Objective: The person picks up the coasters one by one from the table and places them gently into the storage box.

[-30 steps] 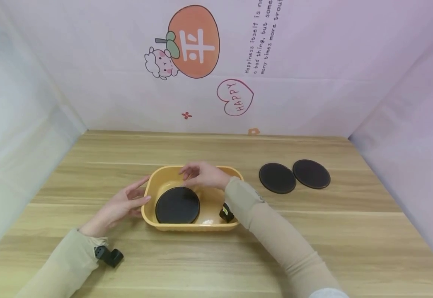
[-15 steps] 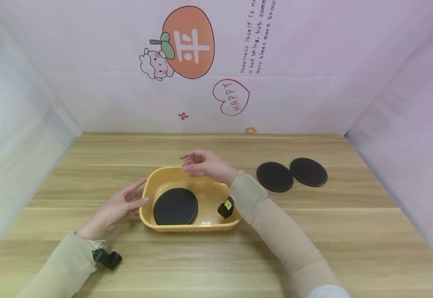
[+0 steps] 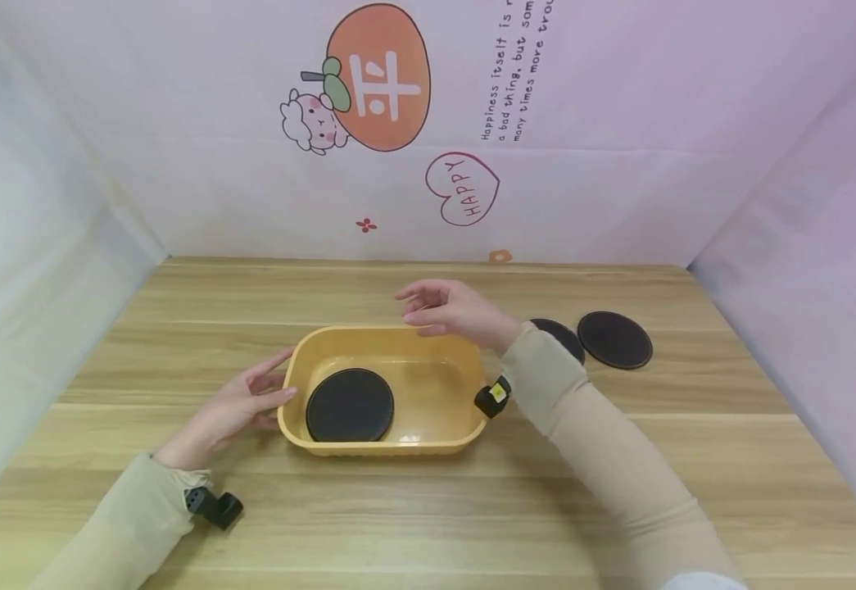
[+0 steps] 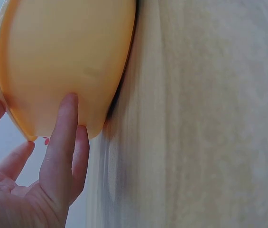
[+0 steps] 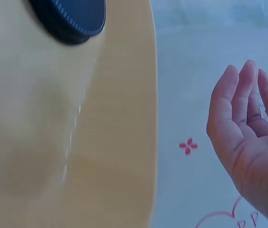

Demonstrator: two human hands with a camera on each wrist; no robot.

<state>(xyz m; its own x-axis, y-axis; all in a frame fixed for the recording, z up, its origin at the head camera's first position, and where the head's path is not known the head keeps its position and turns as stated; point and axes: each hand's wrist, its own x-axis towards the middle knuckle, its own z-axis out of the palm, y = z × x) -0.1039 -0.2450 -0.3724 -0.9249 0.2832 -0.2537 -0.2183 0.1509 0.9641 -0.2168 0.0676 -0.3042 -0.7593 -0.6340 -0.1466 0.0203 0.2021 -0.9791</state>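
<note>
Head view, left edge: creased white cloth wall (image 3: 44, 205) beside the wood-grain table (image 3: 398, 524); planks run between it and your beige sleeve (image 3: 129, 512).
Left hand: your left hand (image 3: 232, 406) has its fingers spread, fingertips touching the outside wall and rim at the tray's left end.
Tray: the yellow tray (image 3: 435, 397), glossy, rounded at its corners; planks extend from its near edge toward you.
Disc inside: a round black disc (image 3: 350, 406) in the tray's left part, stitch-like marks along its edge; glossy floor shows to its right.
Right hand: your right hand (image 3: 457, 311), loosely curved and holding nothing, hovers beyond the far rim, apart from it.
Right side: one matte disc (image 3: 566, 336) partly behind your sleeve, another disc (image 3: 614, 339) just beside it.
</note>
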